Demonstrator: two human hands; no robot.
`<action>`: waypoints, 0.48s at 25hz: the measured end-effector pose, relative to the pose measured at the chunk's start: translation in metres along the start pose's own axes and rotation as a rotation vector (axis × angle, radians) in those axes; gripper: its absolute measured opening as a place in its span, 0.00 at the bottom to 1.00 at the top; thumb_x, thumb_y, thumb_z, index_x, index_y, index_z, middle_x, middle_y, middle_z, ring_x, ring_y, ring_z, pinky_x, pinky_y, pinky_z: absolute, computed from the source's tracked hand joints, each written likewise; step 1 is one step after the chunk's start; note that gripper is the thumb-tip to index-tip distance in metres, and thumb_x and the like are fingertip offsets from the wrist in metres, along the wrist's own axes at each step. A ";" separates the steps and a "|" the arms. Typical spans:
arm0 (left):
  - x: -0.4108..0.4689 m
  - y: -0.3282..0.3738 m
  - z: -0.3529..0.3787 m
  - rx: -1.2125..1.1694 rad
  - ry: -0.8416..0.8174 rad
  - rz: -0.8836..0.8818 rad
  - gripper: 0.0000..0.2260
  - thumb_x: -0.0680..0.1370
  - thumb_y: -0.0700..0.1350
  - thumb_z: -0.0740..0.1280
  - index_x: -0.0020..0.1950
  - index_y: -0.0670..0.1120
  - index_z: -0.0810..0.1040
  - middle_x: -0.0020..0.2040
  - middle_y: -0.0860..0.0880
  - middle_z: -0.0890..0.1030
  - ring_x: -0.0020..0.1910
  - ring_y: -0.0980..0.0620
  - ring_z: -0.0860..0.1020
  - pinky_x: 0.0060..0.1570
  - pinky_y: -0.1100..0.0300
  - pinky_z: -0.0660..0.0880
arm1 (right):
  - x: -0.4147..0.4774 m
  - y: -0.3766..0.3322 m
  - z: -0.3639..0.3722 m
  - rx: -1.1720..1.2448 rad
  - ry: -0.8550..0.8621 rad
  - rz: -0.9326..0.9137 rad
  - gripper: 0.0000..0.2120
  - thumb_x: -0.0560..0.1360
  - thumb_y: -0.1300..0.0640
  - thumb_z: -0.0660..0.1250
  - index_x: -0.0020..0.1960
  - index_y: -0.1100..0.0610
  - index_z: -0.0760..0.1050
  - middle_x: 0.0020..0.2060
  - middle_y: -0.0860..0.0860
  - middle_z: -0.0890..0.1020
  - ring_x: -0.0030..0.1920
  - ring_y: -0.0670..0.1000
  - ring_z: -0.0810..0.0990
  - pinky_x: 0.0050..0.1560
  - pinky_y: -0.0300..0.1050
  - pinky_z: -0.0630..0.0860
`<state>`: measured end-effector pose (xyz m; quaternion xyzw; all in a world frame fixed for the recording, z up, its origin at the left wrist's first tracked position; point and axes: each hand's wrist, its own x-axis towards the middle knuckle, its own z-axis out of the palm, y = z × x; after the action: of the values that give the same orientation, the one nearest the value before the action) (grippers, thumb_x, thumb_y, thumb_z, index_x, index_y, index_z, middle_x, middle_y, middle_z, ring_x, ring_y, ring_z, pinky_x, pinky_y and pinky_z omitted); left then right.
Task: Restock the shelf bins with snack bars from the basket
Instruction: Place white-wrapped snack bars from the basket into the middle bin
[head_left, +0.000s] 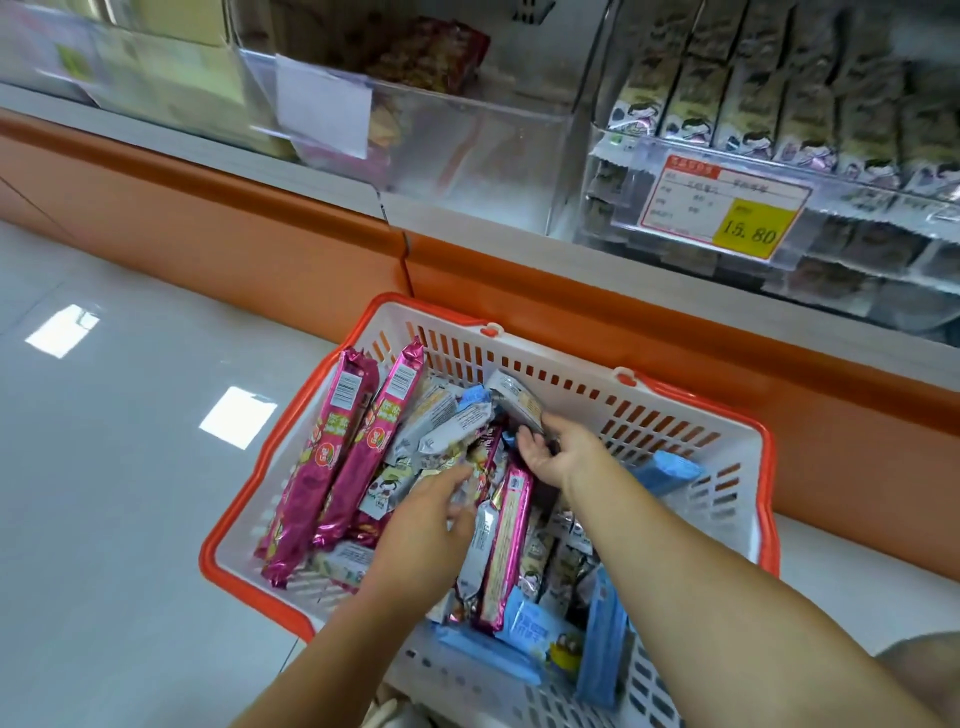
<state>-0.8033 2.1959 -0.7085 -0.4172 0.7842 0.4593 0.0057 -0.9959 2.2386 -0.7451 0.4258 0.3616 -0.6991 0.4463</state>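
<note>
A white basket with an orange rim (675, 415) stands on the floor against the shelf base, piled with snack bars. Long magenta bars (332, 457) lie along its left side, silver and cream bars (452, 421) in the middle, and blue packs (545, 629) at the front and right. My left hand (426, 519) reaches into the middle of the pile, its fingers curled over several silver bars. My right hand (558, 452) is a little further in and pinches the end of a silver-cream bar (511, 397). Above, a clear shelf bin (753, 109) holds rows of green-and-white bars.
A second clear bin (467, 150) to the left holds a few reddish packets at its back. A price tag reading 15.80 (727, 208) hangs on the right bin's front. An orange shelf base (234, 228) runs behind the basket. Pale floor tiles (130, 467) stretch to the left.
</note>
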 end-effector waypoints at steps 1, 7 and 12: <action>-0.001 0.000 0.001 0.007 0.003 0.013 0.21 0.80 0.44 0.61 0.71 0.58 0.68 0.61 0.54 0.76 0.32 0.63 0.72 0.42 0.59 0.77 | -0.003 0.000 -0.002 -0.005 -0.024 0.013 0.14 0.75 0.67 0.68 0.59 0.67 0.71 0.47 0.60 0.74 0.51 0.57 0.79 0.53 0.49 0.79; -0.008 0.012 0.000 -0.066 0.010 0.005 0.20 0.80 0.45 0.61 0.71 0.56 0.68 0.60 0.56 0.76 0.31 0.61 0.73 0.34 0.64 0.73 | -0.037 -0.007 -0.011 -0.130 -0.188 -0.064 0.09 0.74 0.70 0.67 0.54 0.65 0.74 0.55 0.65 0.78 0.58 0.61 0.79 0.60 0.52 0.77; -0.003 0.045 -0.016 -0.514 -0.011 -0.184 0.16 0.82 0.52 0.60 0.67 0.47 0.73 0.49 0.48 0.82 0.44 0.51 0.82 0.46 0.57 0.80 | -0.092 0.007 -0.038 -0.634 -0.188 -0.610 0.07 0.73 0.68 0.70 0.48 0.63 0.74 0.50 0.55 0.82 0.51 0.52 0.83 0.48 0.40 0.81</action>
<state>-0.8250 2.1968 -0.6659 -0.4720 0.6005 0.6431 -0.0542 -0.9570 2.2990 -0.6759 0.0764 0.6249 -0.6890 0.3592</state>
